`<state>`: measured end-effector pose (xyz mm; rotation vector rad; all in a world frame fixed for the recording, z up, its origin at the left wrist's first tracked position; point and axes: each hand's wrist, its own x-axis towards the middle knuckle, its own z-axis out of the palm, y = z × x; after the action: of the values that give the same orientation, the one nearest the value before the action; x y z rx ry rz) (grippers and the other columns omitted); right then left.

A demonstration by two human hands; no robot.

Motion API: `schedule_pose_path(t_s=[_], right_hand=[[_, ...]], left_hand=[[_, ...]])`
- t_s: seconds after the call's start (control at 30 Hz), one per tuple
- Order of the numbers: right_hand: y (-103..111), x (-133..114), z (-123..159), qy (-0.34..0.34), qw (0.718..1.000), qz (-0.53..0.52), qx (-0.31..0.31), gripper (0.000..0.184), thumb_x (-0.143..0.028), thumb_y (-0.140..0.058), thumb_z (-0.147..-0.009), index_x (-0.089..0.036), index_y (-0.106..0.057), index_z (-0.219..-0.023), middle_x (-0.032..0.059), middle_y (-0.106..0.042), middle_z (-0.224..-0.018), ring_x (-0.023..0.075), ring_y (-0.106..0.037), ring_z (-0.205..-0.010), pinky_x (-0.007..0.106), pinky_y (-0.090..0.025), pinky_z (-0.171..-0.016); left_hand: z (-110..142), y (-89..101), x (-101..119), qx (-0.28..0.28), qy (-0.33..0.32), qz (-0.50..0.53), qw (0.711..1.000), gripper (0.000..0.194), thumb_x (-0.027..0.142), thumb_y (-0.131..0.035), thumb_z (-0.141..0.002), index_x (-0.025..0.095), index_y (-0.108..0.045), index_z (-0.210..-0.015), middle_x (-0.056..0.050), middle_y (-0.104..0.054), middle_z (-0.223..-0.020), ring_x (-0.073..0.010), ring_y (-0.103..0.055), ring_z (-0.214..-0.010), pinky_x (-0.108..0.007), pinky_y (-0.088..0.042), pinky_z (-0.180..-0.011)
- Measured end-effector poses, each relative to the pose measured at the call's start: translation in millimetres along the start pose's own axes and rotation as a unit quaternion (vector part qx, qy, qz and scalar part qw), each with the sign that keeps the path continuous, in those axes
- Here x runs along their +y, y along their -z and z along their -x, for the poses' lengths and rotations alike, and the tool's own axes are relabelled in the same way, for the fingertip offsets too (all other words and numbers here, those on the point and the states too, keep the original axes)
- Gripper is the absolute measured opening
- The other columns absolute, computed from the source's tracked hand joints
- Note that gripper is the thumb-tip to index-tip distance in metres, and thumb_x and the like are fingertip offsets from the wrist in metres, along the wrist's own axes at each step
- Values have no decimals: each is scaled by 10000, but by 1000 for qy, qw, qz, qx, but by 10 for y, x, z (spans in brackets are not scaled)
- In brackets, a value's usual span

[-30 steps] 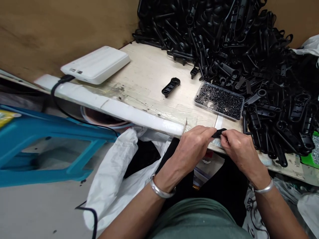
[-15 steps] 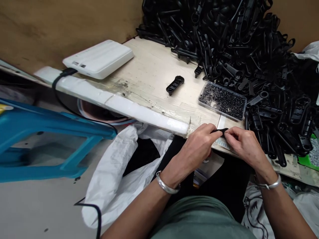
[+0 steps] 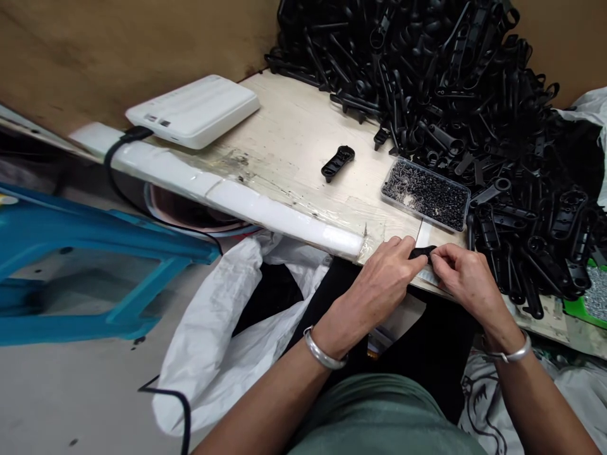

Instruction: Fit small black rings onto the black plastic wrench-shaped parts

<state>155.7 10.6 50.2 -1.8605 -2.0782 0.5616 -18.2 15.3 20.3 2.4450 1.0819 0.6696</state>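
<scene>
At the far left stood one blue plastic frame [image 3: 71, 253], off the counter [image 3: 284, 145]. One white flat box [image 3: 194, 110] lay on the counter's left corner, with one black cable [image 3: 118, 142] running from its near end over the white padded edge strip [image 3: 227, 196]. Below that strip hung one white plastic bag [image 3: 222, 328]. Further right, one lone black plastic part [image 3: 337, 163] lay flat on the bare wood, apart from everything else.

The left hand [image 3: 379, 284] and the right hand [image 3: 462, 281] met at the counter's near edge, and between them they held one small black piece [image 3: 422, 253]. The left hand's fingers [image 3: 403, 249] were closed narrowly on its left end, and the right hand's fingers [image 3: 441, 253] pinched its right end. Each wrist carried one silver bangle, two in all.

Just beyond the hands sat one clear tray of small dark screws [image 3: 425, 193], its contents too many and too small to count. Behind and to the right of it rose one large heap of black plastic parts [image 3: 474, 95], likewise beyond counting, reaching the counter's right end, where one green tray [image 3: 585, 303] showed at the edge.
</scene>
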Motion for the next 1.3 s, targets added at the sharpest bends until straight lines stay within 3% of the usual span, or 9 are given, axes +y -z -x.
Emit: schedule_pose_path(t_s=[0.2,0.37,0.63,0.77,0.87,0.97,1.07,1.3], right_hand=[[18,-69,-17,31,998,63,3,213,-241,-454,-864,-192,-563,-687,1,-550,-572,140,-475,-504,263,-319,-559],[39,-104,-42,10,998,63,-16,209,-228,-460,-847,-195,-551,-662,3,-554,-543,144,-501,-494,263,-322,-541],[38,-70,-67,-47,997,-18,-55,195,-264,-454,-843,-199,-528,-675,-22,-551,-522,121,-510,-423,229,-352,-462],[64,-21,-122,-112,970,-168,-136,188,-340,-504,-840,-194,-517,-722,-18,-592,-578,121,-536,-399,217,-405,-416],[91,-2,-132,-116,960,-203,-155,220,-371,-524,-848,-186,-521,-728,-15,-600,-586,120,-551,-411,220,-434,-437],[100,-19,-103,-92,973,-152,-144,225,-354,-483,-886,-189,-527,-739,-11,-612,-591,120,-555,-426,224,-426,-464],[95,-74,-68,-44,992,-31,-111,213,-279,-431,-911,-206,-506,-726,-16,-596,-568,125,-540,-456,235,-382,-497],[64,-185,-85,4,994,85,-72,239,-202,-407,-897,-225,-395,-660,-16,-511,-516,130,-467,-446,272,-291,-501]], left_hand=[[7,-63,-67,24,-10,19,999,268,51,-411,-925,145,-647,-1011,-72,-545,-925,-200,-507,-870,-319,-480,-768],[13,-103,-140,53,-23,73,996,271,31,-417,-920,131,-651,-1014,-69,-590,-950,-187,-543,-903,-308,-501,-797],[34,-145,-160,84,-31,81,993,255,34,-423,-917,142,-652,-951,-72,-616,-970,-189,-550,-920,-320,-517,-813],[38,-146,-185,88,-38,82,992,250,27,-435,-909,137,-658,-937,-76,-614,-974,-185,-550,-927,-305,-515,-819],[44,-142,-198,83,-40,84,992,278,18,-417,-908,150,-659,-949,-73,-609,-982,-176,-552,-930,-293,-519,-808],[54,-144,-201,81,-42,82,992,290,14,-413,-904,163,-656,-961,-66,-603,-999,-169,-555,-941,-292,-528,-820],[63,-149,-200,86,-50,75,992,279,23,-416,-905,158,-655,-952,-72,-602,-1000,-175,-556,-944,-301,-533,-828],[60,-140,-210,100,-67,74,990,300,21,-376,-914,135,-654,-917,-82,-599,-934,-179,-554,-893,-311,-533,-809]])
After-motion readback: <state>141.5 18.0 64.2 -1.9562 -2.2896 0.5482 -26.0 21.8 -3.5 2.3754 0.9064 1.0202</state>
